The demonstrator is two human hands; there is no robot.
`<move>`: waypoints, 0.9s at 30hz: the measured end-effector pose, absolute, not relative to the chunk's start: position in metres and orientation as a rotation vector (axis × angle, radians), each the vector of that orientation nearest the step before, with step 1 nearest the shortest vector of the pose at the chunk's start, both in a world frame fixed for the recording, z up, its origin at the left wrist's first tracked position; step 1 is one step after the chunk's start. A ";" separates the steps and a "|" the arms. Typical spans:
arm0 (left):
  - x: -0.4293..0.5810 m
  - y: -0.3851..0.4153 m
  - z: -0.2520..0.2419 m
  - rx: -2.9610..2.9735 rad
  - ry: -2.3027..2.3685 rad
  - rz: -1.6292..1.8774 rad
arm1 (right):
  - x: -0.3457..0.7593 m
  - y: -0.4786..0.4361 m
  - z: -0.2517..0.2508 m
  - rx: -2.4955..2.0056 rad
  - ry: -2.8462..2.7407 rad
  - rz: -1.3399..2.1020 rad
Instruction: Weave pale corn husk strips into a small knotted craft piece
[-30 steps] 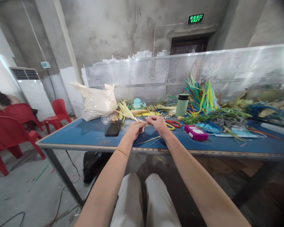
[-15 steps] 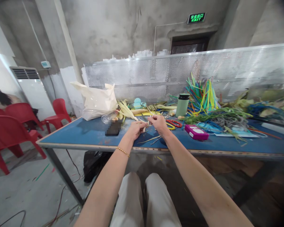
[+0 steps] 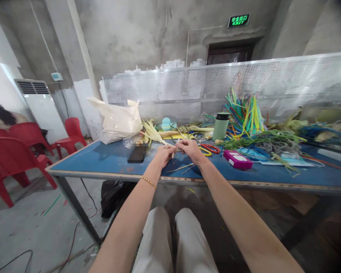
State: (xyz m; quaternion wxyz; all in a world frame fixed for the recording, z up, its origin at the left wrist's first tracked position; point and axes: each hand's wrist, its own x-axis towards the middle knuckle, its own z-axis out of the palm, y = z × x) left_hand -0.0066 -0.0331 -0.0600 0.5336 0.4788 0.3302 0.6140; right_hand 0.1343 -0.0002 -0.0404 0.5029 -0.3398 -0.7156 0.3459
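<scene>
My left hand (image 3: pixel 164 153) and my right hand (image 3: pixel 191 150) meet above the front of the blue table (image 3: pixel 102 167). Both are closed, fingertips pinching a small pale strip that looks like corn husk (image 3: pixel 174 151). The fingers hide most of it. Just behind my left hand lies a bundle of pale corn husk (image 3: pixel 152 132). Yellow-handled scissors (image 3: pixel 206 152) and red-handled scissors (image 3: pixel 211 148) rest right of my right hand. Thin cut strips (image 3: pixel 179 167) are scattered below my hands.
A cream bag (image 3: pixel 121 123), a clear plastic bottle (image 3: pixel 130 141) and a dark phone-like object (image 3: pixel 138 152) occupy the left. On the right are a green flask (image 3: pixel 221 127), a purple box (image 3: pixel 238 159), colourful pipe-cleaner-like stems (image 3: pixel 250 115) and green strands (image 3: pixel 255 138). A perforated metal panel (image 3: pixel 159 89) stands behind.
My right hand has come slightly lower and closer to my left hand, its fingers still pinched. The whole view has shifted a little; objects on the table stay put.
</scene>
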 end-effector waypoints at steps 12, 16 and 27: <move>-0.005 -0.034 -0.059 1.102 0.817 1.489 | 0.132 0.001 -0.044 -0.803 -1.782 0.791; -0.005 -0.034 -0.057 1.029 0.831 1.558 | 0.132 0.007 -0.045 -0.839 -1.749 0.679; -0.013 -0.027 -0.057 1.030 0.906 1.770 | 0.123 -0.002 -0.048 -0.889 -2.010 0.625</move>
